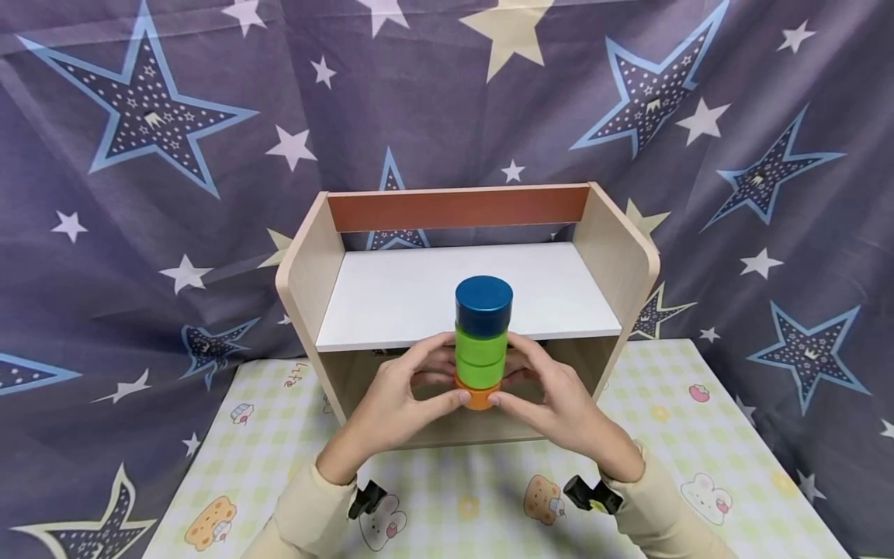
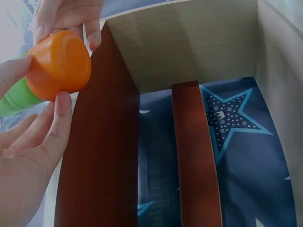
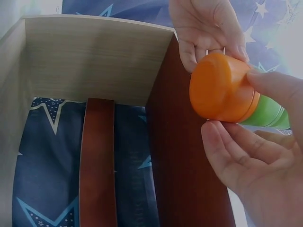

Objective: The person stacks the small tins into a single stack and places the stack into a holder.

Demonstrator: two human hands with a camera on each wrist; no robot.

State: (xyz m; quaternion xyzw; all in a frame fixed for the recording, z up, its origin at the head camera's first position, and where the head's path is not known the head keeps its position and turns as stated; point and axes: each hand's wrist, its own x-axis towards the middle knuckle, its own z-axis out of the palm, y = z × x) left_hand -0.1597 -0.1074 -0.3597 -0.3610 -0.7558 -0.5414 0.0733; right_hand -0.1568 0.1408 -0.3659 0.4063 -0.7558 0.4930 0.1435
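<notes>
Between both hands stands a column of stacked cylinders, held upright in front of a small shelf unit (image 1: 447, 299). Its top piece is a dark blue cylinder (image 1: 483, 304), the middle is a ridged green cylinder (image 1: 480, 359), and the bottom is an orange cylinder (image 1: 479, 397). My left hand (image 1: 400, 397) grips the column from the left, thumb on the orange part. From the other side my right hand (image 1: 564, 400) grips it likewise. The wrist views show the rounded orange base (image 2: 61, 61) from below, with fingertips (image 3: 214, 133) against its side.
The unit has pale wood side panels (image 1: 621, 256), a white upper board (image 1: 398, 287) and a reddish-brown back rail (image 1: 454, 208). It stands on a table with a green checked cloth (image 1: 656, 435). A purple star-patterned curtain (image 1: 223, 248) hangs behind.
</notes>
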